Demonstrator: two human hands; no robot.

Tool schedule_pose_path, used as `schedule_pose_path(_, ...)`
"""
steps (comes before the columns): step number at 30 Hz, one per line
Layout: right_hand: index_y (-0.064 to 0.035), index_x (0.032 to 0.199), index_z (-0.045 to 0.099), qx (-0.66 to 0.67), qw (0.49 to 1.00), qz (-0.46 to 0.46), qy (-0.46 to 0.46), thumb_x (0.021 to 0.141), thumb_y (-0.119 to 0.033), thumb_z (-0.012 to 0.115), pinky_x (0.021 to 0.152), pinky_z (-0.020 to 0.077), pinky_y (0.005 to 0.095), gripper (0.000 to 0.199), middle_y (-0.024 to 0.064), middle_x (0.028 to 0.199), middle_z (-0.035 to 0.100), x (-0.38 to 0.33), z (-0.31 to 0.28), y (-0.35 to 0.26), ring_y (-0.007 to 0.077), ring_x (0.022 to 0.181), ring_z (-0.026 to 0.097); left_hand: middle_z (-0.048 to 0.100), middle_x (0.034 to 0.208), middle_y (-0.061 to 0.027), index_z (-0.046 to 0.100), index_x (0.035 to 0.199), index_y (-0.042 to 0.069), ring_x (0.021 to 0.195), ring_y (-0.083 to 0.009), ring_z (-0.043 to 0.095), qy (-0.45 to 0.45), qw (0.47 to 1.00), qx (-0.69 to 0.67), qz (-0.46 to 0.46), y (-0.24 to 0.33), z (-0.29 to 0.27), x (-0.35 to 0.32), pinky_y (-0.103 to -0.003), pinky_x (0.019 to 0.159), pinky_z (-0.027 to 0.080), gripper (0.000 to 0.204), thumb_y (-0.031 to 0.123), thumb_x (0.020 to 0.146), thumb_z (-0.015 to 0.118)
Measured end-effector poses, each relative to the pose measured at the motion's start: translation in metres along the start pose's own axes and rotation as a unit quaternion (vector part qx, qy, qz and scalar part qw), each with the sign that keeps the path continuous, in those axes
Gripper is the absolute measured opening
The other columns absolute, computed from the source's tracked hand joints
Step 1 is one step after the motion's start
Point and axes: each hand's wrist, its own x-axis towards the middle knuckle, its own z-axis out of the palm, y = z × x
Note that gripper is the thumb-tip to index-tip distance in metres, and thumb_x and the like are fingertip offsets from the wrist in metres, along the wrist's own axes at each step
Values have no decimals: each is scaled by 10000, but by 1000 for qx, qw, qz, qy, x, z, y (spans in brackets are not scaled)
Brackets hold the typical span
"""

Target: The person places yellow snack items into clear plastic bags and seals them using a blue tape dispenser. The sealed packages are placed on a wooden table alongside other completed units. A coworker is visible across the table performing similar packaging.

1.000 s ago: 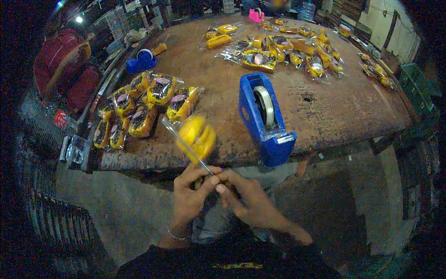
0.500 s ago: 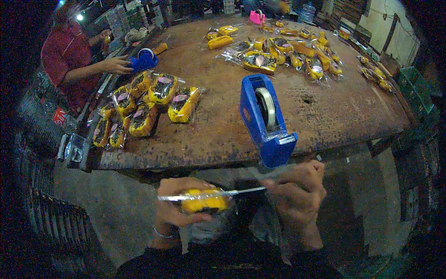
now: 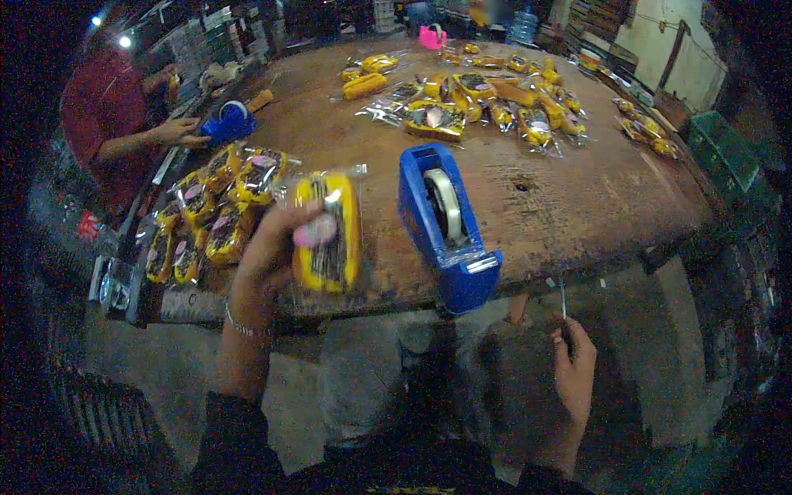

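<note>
My left hand (image 3: 285, 227) grips a plastic-wrapped yellow bread (image 3: 330, 247) with a dark topping and a pink round label. It is held upright over the table's near edge, beside a group of similar wrapped breads (image 3: 224, 233). My right hand (image 3: 573, 363) is lower, in front of the table, with its fingers closed on a thin pale strip (image 3: 563, 299) that points upward; its material cannot be made out. Between the two hands, at the near edge, stands a blue tape dispenser (image 3: 412, 210) with a roll of clear tape.
More breads (image 3: 435, 121) lie on the wooden table (image 3: 594, 198) toward the back. A person (image 3: 107, 124) at the left has a hand by another blue dispenser (image 3: 229, 124). A pink dispenser (image 3: 431, 36) is at the far end, a green crate (image 3: 730, 157) at the right.
My left hand has carried the wrapped bread up and forward from in front of me to over the table edge. My right hand has moved apart from it, lower and slightly rightward, with the strip.
</note>
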Motion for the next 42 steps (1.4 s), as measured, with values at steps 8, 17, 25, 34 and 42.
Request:
schedule_pose_path(8,0,1216,551,154,981,107,-48,936,-117,492,721,473,276,309,108,944,640,10,-15,-16,132,766,560,423,1243,-278,448,1174,-35,1193,-391,419,176,672,662,281,-15,-10,137,-469,1011,347,618,237,707,748)
schedule_pose_path(17,2,1187,564,-165,984,-48,41,916,-128,487,862,448,337,311,171,1071,630,200,-50,65,228,943,599,559,1013,-185,562,978,11,952,-363,553,-62,624,694,353,-34,45,64,-447,804,461,328,168,710,668)
schedule_pose_path(25,0,1168,575,-221,972,16,-84,892,-112,508,848,459,347,306,163,1050,637,386,-7,133,245,938,603,591,858,-207,580,836,15,761,-395,591,-290,682,668,70,-43,28,65,-455,689,488,250,249,751,610)
schedule_pose_path(34,-4,1155,584,-201,973,-38,-107,872,-114,534,869,455,349,308,160,1065,632,479,84,121,255,962,598,545,691,-141,536,726,23,623,-288,546,-299,748,546,231,-63,4,56,-413,614,464,216,229,786,565)
schedule_pose_path(42,-7,1144,591,-140,971,-140,-133,854,-116,558,887,452,350,311,157,1078,627,496,163,65,263,984,593,564,717,-91,550,734,34,707,-268,587,-299,629,634,336,-71,7,58,-396,580,486,128,152,693,579)
